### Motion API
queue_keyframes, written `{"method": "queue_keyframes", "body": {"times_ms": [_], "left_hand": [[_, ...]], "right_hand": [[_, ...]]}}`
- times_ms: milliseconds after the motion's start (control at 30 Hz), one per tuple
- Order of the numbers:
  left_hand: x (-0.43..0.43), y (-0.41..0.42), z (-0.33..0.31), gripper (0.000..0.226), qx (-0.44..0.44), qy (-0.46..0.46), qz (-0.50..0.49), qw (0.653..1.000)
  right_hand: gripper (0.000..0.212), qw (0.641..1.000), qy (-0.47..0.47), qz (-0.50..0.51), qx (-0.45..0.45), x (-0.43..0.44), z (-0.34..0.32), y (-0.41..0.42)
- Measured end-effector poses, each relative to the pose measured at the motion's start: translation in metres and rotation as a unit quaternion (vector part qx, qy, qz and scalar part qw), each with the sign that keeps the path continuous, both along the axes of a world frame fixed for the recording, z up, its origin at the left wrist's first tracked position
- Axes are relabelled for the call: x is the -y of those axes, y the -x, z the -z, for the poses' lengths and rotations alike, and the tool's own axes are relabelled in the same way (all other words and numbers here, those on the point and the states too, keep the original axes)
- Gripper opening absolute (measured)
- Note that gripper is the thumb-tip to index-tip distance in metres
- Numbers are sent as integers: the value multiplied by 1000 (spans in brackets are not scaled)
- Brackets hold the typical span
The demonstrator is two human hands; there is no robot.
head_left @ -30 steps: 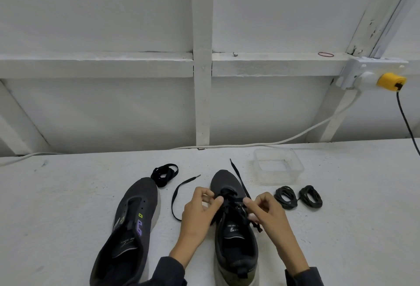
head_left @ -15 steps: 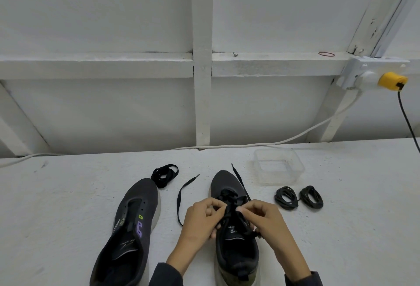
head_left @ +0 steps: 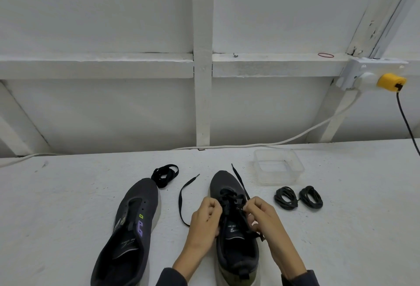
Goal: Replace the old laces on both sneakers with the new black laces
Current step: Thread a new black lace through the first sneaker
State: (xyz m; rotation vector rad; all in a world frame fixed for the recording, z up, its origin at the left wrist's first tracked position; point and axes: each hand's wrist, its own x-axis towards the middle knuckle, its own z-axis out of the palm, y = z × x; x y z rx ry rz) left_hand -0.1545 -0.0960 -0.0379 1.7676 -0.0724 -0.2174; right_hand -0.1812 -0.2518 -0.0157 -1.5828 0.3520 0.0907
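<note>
Your left hand (head_left: 205, 216) and right hand (head_left: 262, 218) each pinch the lace (head_left: 228, 197) at the eyelets of the sneaker (head_left: 223, 182) standing on the table (head_left: 68, 194) between them, its long axis running straight away from you, toe farthest, so either hand is equally near the next eyelet

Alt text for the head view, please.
A left hand and right hand pinch the black lace on a half-laced sneaker on a white table. An unlaced sneaker lies to its left; coiled laces and a clear tub sit nearby.
</note>
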Motion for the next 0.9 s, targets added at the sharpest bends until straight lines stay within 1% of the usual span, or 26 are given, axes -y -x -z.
{"method": "queue_keyframes", "body": {"times_ms": [67, 167, 233, 333, 400, 467, 567, 633, 700, 767, 900], "left_hand": [[-2, -4, -3, 14, -4, 4, 8, 1000], [-2, -8, -5, 14, 11, -3, 24, 1000], [-1, -8, -5, 11, 22, -11, 24, 999], [1, -5, -3, 12, 18, 11, 10, 1000], [3, -1, -2, 12, -6, 52, -11, 999], [4, 3, -1, 12, -56, 121, -29, 991], [4, 7, 1, 14, -139, 233, -50, 961], [5, 8, 1, 16, -169, 266, -58, 947], [3, 6, -1, 16, -167, 252, -52, 952], [1, 1, -6, 16, -152, 216, -31, 964], [0, -11, -13, 30, -118, 84, 8, 989]], "right_hand": [[17, 1000, 11, -16, 18, 0, -3, 0], [22, 998, 43, -32, 43, -1, -3, -1], [21, 996, 54, -33, 57, -2, -2, 0], [17, 997, 53, -31, 54, -2, 1, 0], [17, 998, 40, -20, 38, -4, 2, 1], [18, 1000, 15, 8, 14, -4, 4, 1], [20, 998, -36, 40, -21, -3, 5, 1], [21, 997, -52, 43, -29, -1, 4, 2], [22, 997, -58, 35, -25, 1, 2, 2], [21, 999, -48, 18, -18, 3, 1, 0], [25, 1000, -9, -21, 4, 1, 1, -3]]}}
